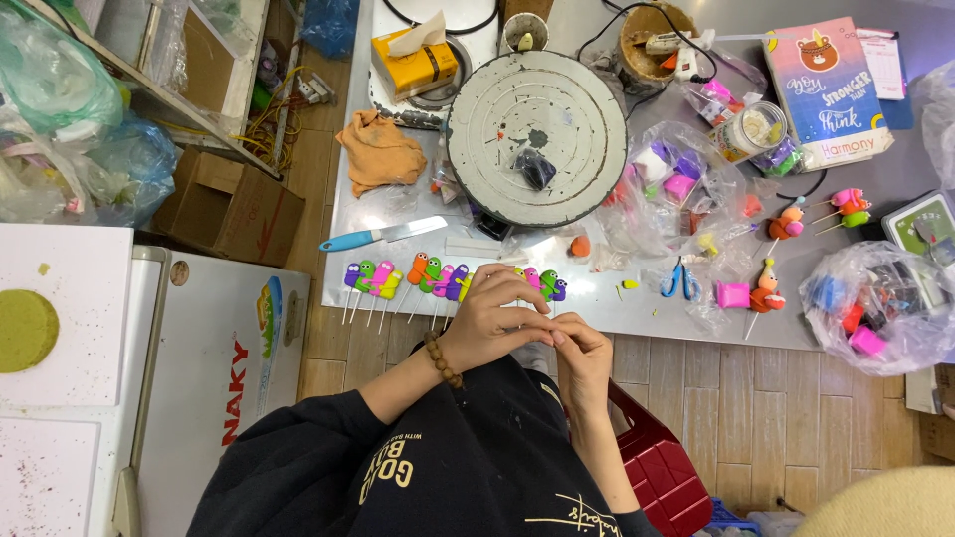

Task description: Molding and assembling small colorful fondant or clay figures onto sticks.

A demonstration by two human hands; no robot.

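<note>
My left hand [489, 320], with a brown bead bracelet [443, 360] on the wrist, and my right hand [581, 355] meet at the fingertips just below the front edge of the metal table [597, 308]. The fingers are curled and pressed together, and anything between them is hidden. Just beyond my hands, a row of small colourful clay figures on sticks [398, 280] lies along the table edge. An orange clay ball [580, 246] sits a little farther in.
A round grey turntable [537, 124] stands mid-table, a blue-handled knife [383, 236] and an orange cloth [378, 149] to its left. Blue scissors [679, 281], a pink clay block [733, 294] and bags of clay pieces [870, 308] lie right. A red stool [657, 467] is beside me.
</note>
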